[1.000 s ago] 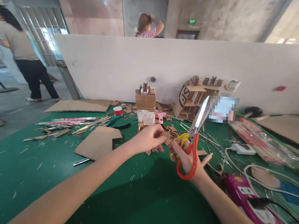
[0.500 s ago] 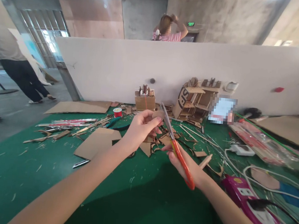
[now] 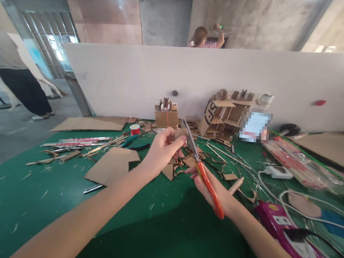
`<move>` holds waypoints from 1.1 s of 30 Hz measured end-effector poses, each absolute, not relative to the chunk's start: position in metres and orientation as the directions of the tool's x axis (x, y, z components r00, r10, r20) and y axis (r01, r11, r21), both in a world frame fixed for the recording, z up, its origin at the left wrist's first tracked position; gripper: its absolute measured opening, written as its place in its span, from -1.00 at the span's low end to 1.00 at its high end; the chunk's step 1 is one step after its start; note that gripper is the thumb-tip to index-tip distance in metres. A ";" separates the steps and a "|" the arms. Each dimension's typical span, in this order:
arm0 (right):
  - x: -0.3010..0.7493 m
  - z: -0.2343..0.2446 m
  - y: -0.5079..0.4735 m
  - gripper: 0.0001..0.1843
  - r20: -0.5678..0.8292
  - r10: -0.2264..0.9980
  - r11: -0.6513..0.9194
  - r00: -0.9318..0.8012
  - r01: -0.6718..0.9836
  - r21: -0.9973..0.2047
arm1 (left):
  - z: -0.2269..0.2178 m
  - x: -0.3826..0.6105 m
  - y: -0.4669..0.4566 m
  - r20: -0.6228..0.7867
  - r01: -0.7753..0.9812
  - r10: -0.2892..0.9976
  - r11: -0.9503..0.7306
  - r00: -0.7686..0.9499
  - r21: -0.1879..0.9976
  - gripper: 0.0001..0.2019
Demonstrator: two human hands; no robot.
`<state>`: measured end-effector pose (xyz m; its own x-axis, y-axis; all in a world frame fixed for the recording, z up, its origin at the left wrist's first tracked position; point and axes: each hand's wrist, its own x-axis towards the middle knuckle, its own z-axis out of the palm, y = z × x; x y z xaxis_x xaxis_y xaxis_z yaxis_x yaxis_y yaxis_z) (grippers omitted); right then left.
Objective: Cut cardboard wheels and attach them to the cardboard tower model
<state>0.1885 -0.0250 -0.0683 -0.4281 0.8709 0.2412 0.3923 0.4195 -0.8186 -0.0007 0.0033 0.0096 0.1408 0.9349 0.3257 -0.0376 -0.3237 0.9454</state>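
My left hand [image 3: 161, 150] is raised over the green table [image 3: 61, 199] and pinches a small brown cardboard piece [image 3: 181, 133] between thumb and fingers. My right hand [image 3: 215, 188] grips orange-handled scissors [image 3: 203, 171]. Their metal blades point up and to the left and meet the small piece at my left fingertips. Loose cardboard offcuts [image 3: 183, 164] lie on the table right under both hands.
A cardboard sheet [image 3: 112, 164] lies to the left, a cardboard box model [image 3: 166, 114] and shelf model [image 3: 224, 111] at the white partition. A pink power strip [image 3: 289, 237] and white cables [image 3: 311, 203] are at right. People stand at left and behind the partition.
The scissors swung from upright to pointing left at the small piece, and my left hand lifted the piece off the table to the blades. The head view shifted slightly.
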 end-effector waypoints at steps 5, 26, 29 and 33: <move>0.186 -0.064 -0.027 -0.50 0.242 0.869 0.435 -0.432 0.433 -0.790 | 0.009 -0.001 0.003 0.330 -0.047 0.929 -0.327 0.168 0.944 -0.76; 0.183 -0.072 -0.021 -0.58 0.293 0.890 0.447 -0.350 0.541 -0.712 | 0.019 -0.009 0.000 0.408 0.176 0.885 -0.448 0.222 0.876 -0.79; 0.183 -0.071 -0.023 -0.58 0.295 0.889 0.449 -0.351 0.539 -0.712 | 0.023 -0.012 0.000 0.423 0.216 0.873 -0.474 0.242 0.854 -0.79; 0.183 -0.070 -0.024 -0.59 0.286 0.890 0.441 -0.355 0.514 -0.736 | 0.025 -0.013 0.001 0.410 0.221 0.873 -0.468 0.263 0.855 -0.80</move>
<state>0.1833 -0.0243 -0.0701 -0.3549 0.8900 0.2862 0.5137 0.4414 -0.7357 -0.0131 0.0007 0.0252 0.2631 0.8734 0.4098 0.2215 -0.4681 0.8555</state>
